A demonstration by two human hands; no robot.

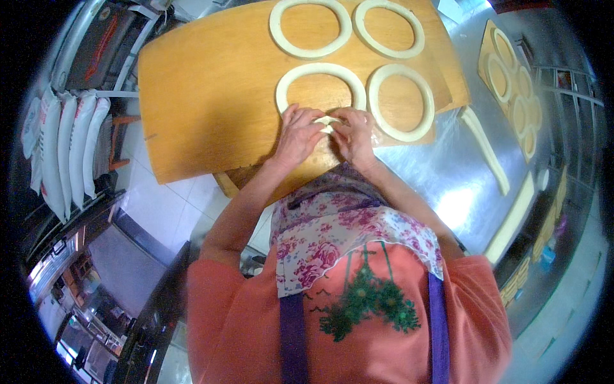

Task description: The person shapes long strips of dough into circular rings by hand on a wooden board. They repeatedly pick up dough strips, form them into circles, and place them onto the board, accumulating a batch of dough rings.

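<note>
A large ring of pale dough (321,69) lies on the wooden board (204,96), its near side between my two hands. My left hand (300,136) is closed on the left end of the dough at that spot. Opposite it, my right hand (350,133) has its fingers bent round the right end. Between the fingertips a short bit of dough shows, pinched from both sides; whether the ends are joined there I cannot tell. Close to my right hand lies another dough ring (401,102). Farther off are two more rings, one on the left (310,29) and one on the right (389,29).
Right of the board, a metal table (441,176) carries a long dough strip (485,150) and a second strip (511,217) nearer me. Another board (495,48) with several dough rings stands at the far right. White sacks (67,147) are stacked at the left.
</note>
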